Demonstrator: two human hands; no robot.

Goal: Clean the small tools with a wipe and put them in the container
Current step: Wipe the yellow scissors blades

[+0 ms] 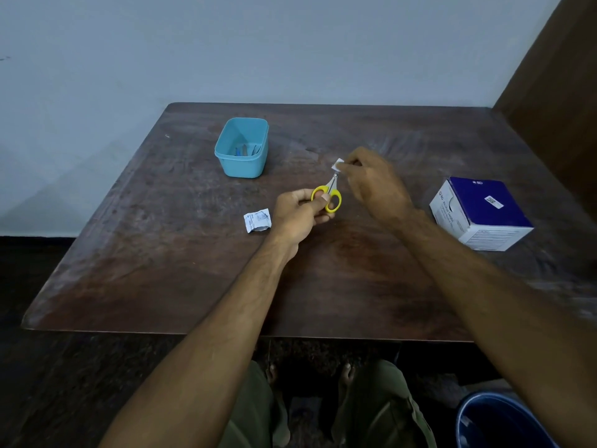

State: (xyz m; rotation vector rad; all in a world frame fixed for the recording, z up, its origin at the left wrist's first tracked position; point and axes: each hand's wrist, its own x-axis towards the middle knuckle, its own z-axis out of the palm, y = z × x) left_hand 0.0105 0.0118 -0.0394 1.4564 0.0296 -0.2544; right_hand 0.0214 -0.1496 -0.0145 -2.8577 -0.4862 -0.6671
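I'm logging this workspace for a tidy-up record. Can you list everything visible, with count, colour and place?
Plastic container: one, teal, far left of table, small tools inside.
Small scissors: one, yellow handles, held at centre.
Wipe: one, white, at scissor tips.
Torn wipe packet: one, white, left of hands.
Cardboard box: one, blue and white, right side.
Wooden table: one, dark brown.
Bucket: one, blue, floor, lower right.
Left hand: grips scissors.
Right hand: pinches wipe.
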